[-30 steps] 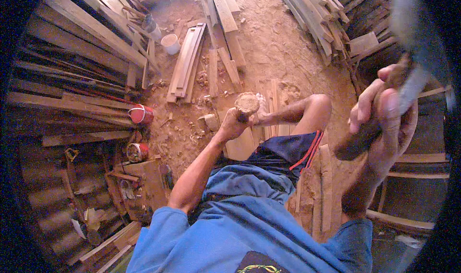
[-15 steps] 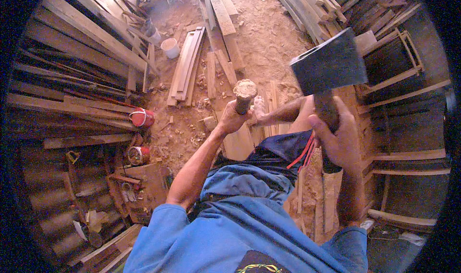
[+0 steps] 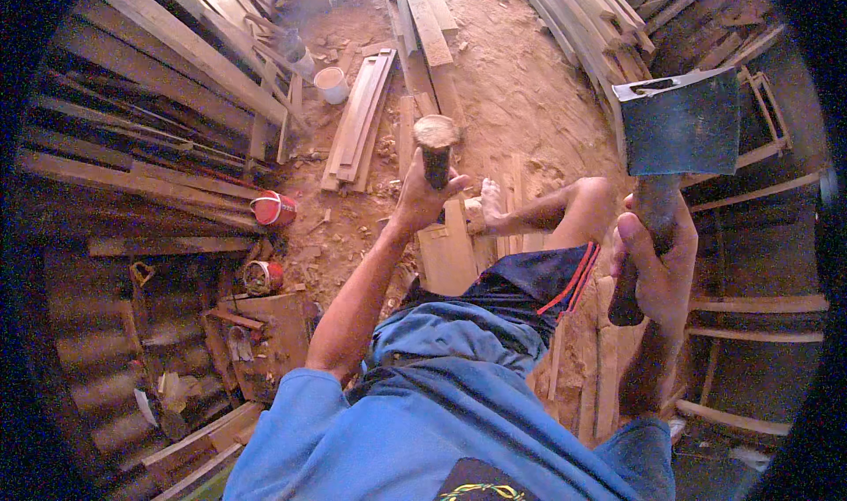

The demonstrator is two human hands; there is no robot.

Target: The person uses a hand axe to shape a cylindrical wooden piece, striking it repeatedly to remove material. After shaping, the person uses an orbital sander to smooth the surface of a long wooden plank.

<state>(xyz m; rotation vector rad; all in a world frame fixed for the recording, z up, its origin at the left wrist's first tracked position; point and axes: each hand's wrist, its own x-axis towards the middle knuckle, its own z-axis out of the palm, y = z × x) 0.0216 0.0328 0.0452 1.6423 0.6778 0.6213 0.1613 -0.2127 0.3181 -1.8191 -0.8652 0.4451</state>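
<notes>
My left hand (image 3: 416,194) is closed round a dark upright handle with a pale, frayed, flattened top, which looks like a chisel handle (image 3: 437,161); its lower end is hidden. Below it lies a pale wooden board (image 3: 448,258) in front of my lap. My left thumb sticks out to the right. Up on the right, my right hand (image 3: 663,258) grips the shaft of a mallet (image 3: 679,129). The mallet has a dark, blocky head with a light, chipped end face, and it is held well apart from the chisel handle.
My bare foot (image 3: 491,203) rests beside the board. Planks (image 3: 360,122) lie ahead among wood shavings, near a white bucket (image 3: 332,85). Red buckets (image 3: 273,208) stand at left. Stacked timber (image 3: 573,25) and curved wooden frames (image 3: 759,304) line the right.
The mallet has swung up and to the right, away from the chisel handle. My left hand still grips the handle, its thumb now stretched out. The view has shifted slightly.
</notes>
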